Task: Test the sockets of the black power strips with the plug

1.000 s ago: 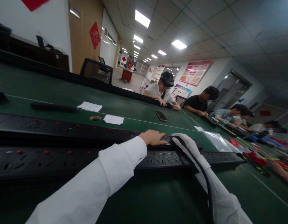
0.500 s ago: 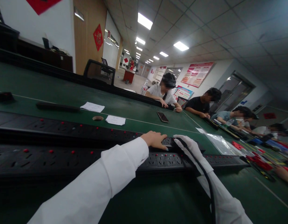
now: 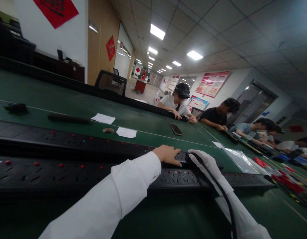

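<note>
Power strip [image 3: 93,144], the farther of two black ones lying lengthwise on the green table [image 3: 155,212]: my bare left hand [image 3: 168,154] lies flat on its end, fingers together, apparently steadying it. My gloved right hand [image 3: 205,162] rests alongside on the same end. A black cable [image 3: 219,189] runs along it, and I cannot tell whether the fingers grip it. Nearer strip [image 3: 69,172] lies parallel. No markings legible; paper slips [image 3: 126,132] unreadable.

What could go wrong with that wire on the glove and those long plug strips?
The black cable draped along the gloved right hand might snag on the near power strip and drag it. The left hand, resting on the far power strip, could perhaps knock its red buttons.
</note>
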Tool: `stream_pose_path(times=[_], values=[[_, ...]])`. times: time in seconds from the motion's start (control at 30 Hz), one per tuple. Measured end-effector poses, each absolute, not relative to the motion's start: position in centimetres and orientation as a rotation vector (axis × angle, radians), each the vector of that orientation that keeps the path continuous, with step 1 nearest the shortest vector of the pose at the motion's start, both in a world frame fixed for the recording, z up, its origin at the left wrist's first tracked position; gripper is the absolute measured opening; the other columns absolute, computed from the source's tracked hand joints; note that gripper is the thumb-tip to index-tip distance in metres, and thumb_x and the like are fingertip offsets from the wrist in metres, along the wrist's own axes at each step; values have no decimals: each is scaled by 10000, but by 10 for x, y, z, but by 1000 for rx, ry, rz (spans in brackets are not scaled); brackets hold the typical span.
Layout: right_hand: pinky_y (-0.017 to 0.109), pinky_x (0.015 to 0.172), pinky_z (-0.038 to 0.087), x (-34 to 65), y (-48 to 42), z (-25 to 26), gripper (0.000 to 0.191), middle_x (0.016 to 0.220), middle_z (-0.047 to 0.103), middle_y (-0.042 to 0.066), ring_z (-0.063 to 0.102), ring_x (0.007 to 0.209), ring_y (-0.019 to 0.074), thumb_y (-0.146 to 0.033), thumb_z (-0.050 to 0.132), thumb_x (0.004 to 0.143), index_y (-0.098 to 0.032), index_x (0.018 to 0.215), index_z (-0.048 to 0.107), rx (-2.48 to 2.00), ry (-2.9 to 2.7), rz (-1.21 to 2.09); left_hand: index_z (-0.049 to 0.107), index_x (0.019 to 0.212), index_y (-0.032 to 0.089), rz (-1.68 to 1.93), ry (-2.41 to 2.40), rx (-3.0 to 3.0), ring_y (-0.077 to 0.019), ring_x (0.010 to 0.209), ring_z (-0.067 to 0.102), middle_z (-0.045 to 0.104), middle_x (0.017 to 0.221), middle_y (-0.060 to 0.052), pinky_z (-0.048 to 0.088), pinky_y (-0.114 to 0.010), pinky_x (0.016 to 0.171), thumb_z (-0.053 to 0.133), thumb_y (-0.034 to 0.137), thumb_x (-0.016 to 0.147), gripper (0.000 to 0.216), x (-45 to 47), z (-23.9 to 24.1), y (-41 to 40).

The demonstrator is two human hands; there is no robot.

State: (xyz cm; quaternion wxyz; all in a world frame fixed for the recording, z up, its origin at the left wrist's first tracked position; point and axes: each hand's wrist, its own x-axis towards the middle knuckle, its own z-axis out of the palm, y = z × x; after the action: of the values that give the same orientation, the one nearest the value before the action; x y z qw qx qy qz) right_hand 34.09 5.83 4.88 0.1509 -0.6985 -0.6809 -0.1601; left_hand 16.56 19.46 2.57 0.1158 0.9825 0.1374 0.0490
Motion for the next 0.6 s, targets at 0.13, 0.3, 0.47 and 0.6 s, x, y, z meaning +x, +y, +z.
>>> stream_pose_path(times=[0.13, 0.3, 0.47, 0.6], values=[[270, 797, 472, 342, 59, 50, 279, 1004, 634, -3, 594, 910, 159, -408, 421, 841, -289, 1042, 575, -1994, -1983, -510, 230, 1334, 257, 124, 414, 2867, -315, 1033, 500, 483, 1220, -136, 394, -417, 808, 351, 729, 661, 830, 166, 27, 195], [264, 779, 475, 345, 59, 48, 292, 988, 641, 0, 601, 893, 160, -410, 419, 840, -283, 1051, 577, -1988, -1983, -548, 216, 1334, 280, 81, 430, 2851, -304, 1053, 490, 468, 1243, -117, 385, -403, 831, 367, 730, 651, 832, 166, 28, 195], [277, 784, 473, 344, 59, 46, 291, 995, 640, -3, 603, 890, 164, -409, 418, 841, -292, 1057, 575, -1963, -1970, -552, 217, 1338, 254, 99, 399, 2871, -316, 1043, 493, 471, 1232, -144, 392, -413, 813, 350, 734, 660, 841, 166, 27, 196], [281, 763, 479, 343, 59, 47, 290, 972, 650, -4, 611, 868, 170, -413, 423, 834, -293, 1041, 587, -1953, -1954, -592, 227, 1336, 251, 97, 400, 2862, -320, 1038, 496, 474, 1228, -147, 391, -417, 808, 366, 729, 658, 841, 166, 28, 196]])
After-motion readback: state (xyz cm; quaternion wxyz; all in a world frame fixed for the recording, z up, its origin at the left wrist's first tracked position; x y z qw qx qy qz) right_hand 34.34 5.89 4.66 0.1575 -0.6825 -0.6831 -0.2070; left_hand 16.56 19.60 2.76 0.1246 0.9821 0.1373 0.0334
